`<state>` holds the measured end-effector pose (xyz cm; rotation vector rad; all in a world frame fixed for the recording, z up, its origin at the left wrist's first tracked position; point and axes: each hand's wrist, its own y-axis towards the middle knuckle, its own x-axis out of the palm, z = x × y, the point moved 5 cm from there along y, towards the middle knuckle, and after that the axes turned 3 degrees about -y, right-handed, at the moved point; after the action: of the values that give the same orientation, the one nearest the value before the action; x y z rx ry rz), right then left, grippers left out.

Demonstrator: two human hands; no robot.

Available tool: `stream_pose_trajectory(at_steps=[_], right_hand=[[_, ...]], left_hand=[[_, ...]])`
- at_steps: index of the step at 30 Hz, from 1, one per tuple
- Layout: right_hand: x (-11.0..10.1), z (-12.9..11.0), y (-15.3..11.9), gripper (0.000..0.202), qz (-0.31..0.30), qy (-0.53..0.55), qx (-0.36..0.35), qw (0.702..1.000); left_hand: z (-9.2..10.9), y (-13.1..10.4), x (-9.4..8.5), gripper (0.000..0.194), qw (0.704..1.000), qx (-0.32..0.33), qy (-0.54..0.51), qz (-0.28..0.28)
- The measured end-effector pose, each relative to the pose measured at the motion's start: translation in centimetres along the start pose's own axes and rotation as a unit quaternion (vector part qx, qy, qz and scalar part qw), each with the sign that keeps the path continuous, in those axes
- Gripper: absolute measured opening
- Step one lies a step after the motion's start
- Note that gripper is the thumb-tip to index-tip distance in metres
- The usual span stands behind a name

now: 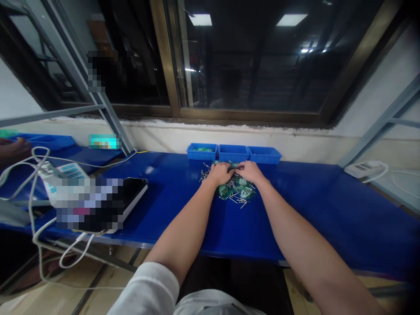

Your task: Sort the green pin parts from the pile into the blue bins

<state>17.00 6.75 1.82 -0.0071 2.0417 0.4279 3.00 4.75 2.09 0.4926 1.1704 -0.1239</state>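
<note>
A pile of thin metal pins [243, 202] and green pieces [226, 191] lies on the blue table [236, 232]. My left hand [222, 173] rests over the back left of the pile, fingers bent inward. Close beside it, my right hand [249, 171] has its fingers pressed together at the back of the pile. Both sets of fingertips nearly meet; whatever is between them is too small to make out.
Three blue bins [233, 152] stand behind the pile, the left one with green pieces inside. A phone-like device [134, 192] and white cables [34, 205] are at the left. Another person's hand [15, 148] shows at the far left. A white power strip [365, 169] sits at the right.
</note>
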Motion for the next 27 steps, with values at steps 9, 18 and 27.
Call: stream_pose_trajectory(at_steps=[9, 18, 27], right_hand=[[0.52, -0.14, -0.30, 0.018, -0.007, 0.001, -0.010, 1.000], [0.36, -0.67, -0.36, 0.017, 0.007, -0.009, -0.061, 0.998], [0.88, -0.81, -0.23, 0.012, 0.004, -0.001, -0.083, 0.997]], left_hand=[[0.11, -0.24, 0.05, 0.038, 0.999, 0.000, 0.036, -0.037], [0.15, -0.37, -0.27, 0.034, 0.999, -0.003, 0.006, -0.033], [-0.06, 0.02, -0.44, 0.025, 0.999, -0.042, 0.001, -0.002]])
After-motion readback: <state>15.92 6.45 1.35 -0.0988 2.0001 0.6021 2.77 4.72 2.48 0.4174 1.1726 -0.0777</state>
